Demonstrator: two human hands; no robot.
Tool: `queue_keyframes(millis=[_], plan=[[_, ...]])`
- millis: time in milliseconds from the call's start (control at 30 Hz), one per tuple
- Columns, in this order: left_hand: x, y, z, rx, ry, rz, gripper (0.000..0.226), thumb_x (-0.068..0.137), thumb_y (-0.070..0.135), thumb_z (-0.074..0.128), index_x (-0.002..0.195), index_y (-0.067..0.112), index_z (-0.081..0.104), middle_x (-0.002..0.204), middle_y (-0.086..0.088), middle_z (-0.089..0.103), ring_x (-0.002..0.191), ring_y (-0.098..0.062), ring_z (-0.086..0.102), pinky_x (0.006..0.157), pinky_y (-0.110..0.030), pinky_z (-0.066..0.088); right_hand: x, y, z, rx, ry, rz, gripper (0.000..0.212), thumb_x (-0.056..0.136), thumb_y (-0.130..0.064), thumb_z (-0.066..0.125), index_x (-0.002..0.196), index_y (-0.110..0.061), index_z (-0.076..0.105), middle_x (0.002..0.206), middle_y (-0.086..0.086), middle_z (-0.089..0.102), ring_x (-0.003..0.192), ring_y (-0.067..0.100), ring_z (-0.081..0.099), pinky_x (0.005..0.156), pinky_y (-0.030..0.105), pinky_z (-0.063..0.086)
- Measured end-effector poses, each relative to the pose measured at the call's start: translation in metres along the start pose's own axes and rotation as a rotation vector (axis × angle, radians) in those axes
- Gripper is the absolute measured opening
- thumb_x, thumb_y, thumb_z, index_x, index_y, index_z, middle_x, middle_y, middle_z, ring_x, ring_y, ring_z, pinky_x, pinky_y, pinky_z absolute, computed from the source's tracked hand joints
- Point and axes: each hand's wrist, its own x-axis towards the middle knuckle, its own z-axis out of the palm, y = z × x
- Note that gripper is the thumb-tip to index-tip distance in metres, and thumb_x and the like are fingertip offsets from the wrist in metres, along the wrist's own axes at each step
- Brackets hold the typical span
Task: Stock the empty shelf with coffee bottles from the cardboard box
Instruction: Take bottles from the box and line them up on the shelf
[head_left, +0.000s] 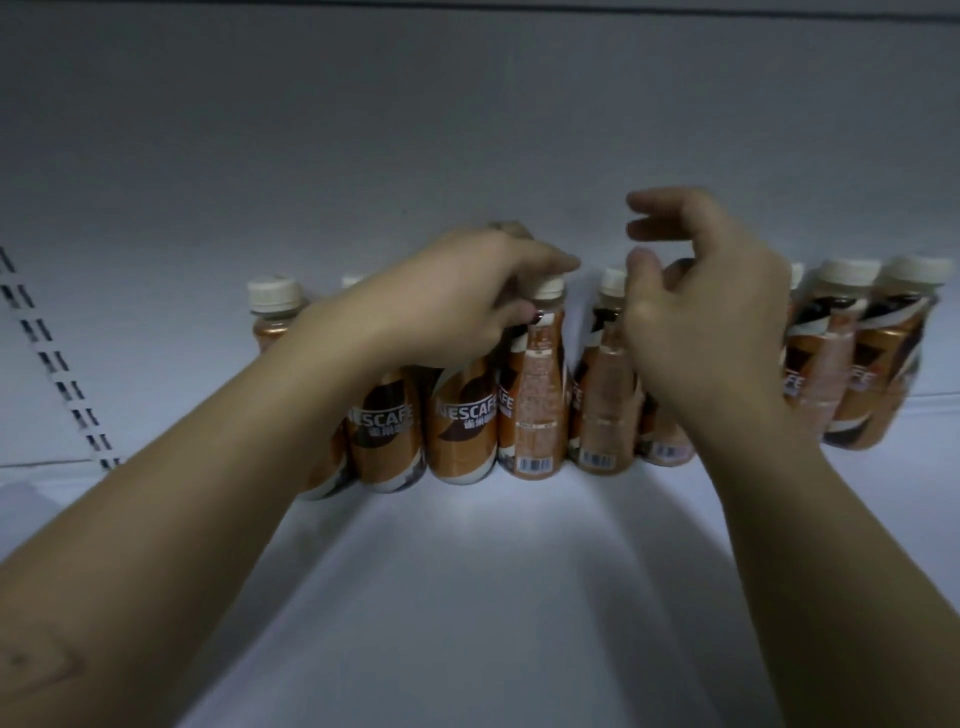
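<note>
Along the back of the shelf our coffee bottles stand in a row. Left hand pinches one by its cap; right hand hovers loose-fingered, empty. Rigid, slick, likely top-heavy plastic: we'd grip the neck or waist.

Orange-brown Nescafé coffee bottles with cream caps stand upright in a row along the white shelf.

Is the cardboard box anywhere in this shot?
No, only the white shelf, the row of coffee bottles along its back, and the left hand and right hand show.
</note>
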Motion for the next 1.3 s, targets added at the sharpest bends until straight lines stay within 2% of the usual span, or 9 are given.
queue_keyframes(millis=[67, 133, 333, 467, 600, 767, 1033, 1200, 1300], plan=[[0.001, -0.001, 0.002, -0.01, 0.032, 0.023, 0.045, 0.09, 0.014, 0.058, 0.131, 0.032, 0.052, 0.119, 0.008, 0.053, 0.101, -0.008, 0.051, 0.083, -0.025, 0.042, 0.002, 0.005, -0.004, -0.069, 0.0, 0.007, 0.034, 0.091, -0.016, 0.055, 0.122, -0.027, 0.059, 0.119, -0.006, 0.062, 0.094, 0.014, 0.063, 0.086, 0.037, 0.054], [0.001, -0.001, 0.002, -0.034, 0.071, 0.062, 0.037, 0.088, 0.021, 0.061, 0.123, 0.031, 0.058, 0.112, 0.007, 0.055, 0.098, -0.009, 0.054, 0.084, -0.028, 0.045, 0.001, 0.01, -0.005, -0.123, -0.023, 0.022, 0.035, 0.09, -0.02, 0.055, 0.124, -0.028, 0.059, 0.122, -0.003, 0.06, 0.096, 0.017, 0.062, 0.087, 0.039, 0.052], [0.003, 0.0, 0.007, 0.101, 0.153, 0.031, 0.035, 0.084, 0.048, 0.057, 0.111, 0.026, 0.06, 0.103, 0.001, 0.063, 0.088, -0.018, 0.059, 0.078, -0.038, 0.049, -0.002, 0.02, 0.001, -0.246, -0.149, 0.069, 0.042, 0.088, -0.04, 0.059, 0.128, -0.028, 0.058, 0.124, 0.004, 0.059, 0.103, 0.023, 0.06, 0.078, 0.026, 0.037], [0.003, 0.003, 0.01, -0.035, 0.108, -0.075, 0.032, 0.083, 0.049, 0.06, 0.107, 0.029, 0.054, 0.096, 0.006, 0.066, 0.08, -0.01, 0.061, 0.07, -0.035, 0.054, -0.005, 0.019, 0.001, -0.226, -0.162, 0.077, 0.048, 0.085, -0.046, 0.063, 0.129, -0.027, 0.057, 0.116, 0.002, 0.067, 0.101, 0.021, 0.063, 0.084, 0.036, 0.051], [0.005, 0.008, 0.017, 0.035, 0.222, -0.151, 0.035, 0.08, 0.052, 0.063, 0.102, 0.024, 0.059, 0.087, 0.004, 0.065, 0.074, -0.012, 0.059, 0.065, -0.034, 0.051, -0.004, 0.018, 0.0, -0.214, -0.148, 0.077, 0.051, 0.081, -0.046, 0.068, 0.127, -0.025, 0.058, 0.111, 0.002, 0.07, 0.098, 0.021, 0.065, 0.084, 0.039, 0.053], [0.007, 0.015, 0.025, 0.178, 0.324, -0.171, 0.04, 0.084, 0.054, 0.057, 0.102, 0.018, 0.062, 0.084, -0.003, 0.067, 0.076, -0.023, 0.061, 0.079, -0.043, 0.05, -0.002, 0.02, -0.001, -0.186, -0.161, 0.087, 0.043, 0.084, -0.038, 0.069, 0.124, -0.027, 0.061, 0.11, -0.002, 0.07, 0.098, 0.017, 0.065, 0.084, 0.034, 0.05], [0.006, 0.016, 0.021, 0.205, 0.285, -0.176, 0.041, 0.084, 0.055, 0.054, 0.103, 0.02, 0.062, 0.087, -0.002, 0.067, 0.078, -0.023, 0.061, 0.085, -0.046, 0.048, 0.001, 0.021, -0.004, -0.098, -0.19, 0.15, 0.039, 0.083, -0.029, 0.071, 0.12, -0.034, 0.062, 0.109, -0.007, 0.07, 0.095, 0.012, 0.065, 0.083, 0.035, 0.053], [0.012, 0.028, 0.011, 0.186, 0.26, -0.093, 0.059, 0.08, 0.058, 0.058, 0.126, 0.021, 0.055, 0.119, -0.006, 0.06, 0.106, -0.026, 0.055, 0.092, -0.046, 0.044, 0.001, 0.024, -0.005, -0.031, -0.227, 0.176, 0.035, 0.086, -0.014, 0.067, 0.117, -0.03, 0.063, 0.111, -0.007, 0.069, 0.1, 0.01, 0.063, 0.086, 0.032, 0.053], [0.03, 0.046, 0.005, 0.087, 0.164, -0.023, 0.062, 0.08, 0.047, 0.066, 0.134, 0.022, 0.049, 0.127, -0.004, 0.058, 0.114, -0.023, 0.054, 0.094, -0.04, 0.044, 0.003, 0.022, -0.011, -0.011, -0.191, 0.155, 0.032, 0.087, -0.01, 0.063, 0.115, -0.025, 0.067, 0.11, -0.004, 0.07, 0.098, 0.009, 0.064, 0.08, 0.019, 0.049]])
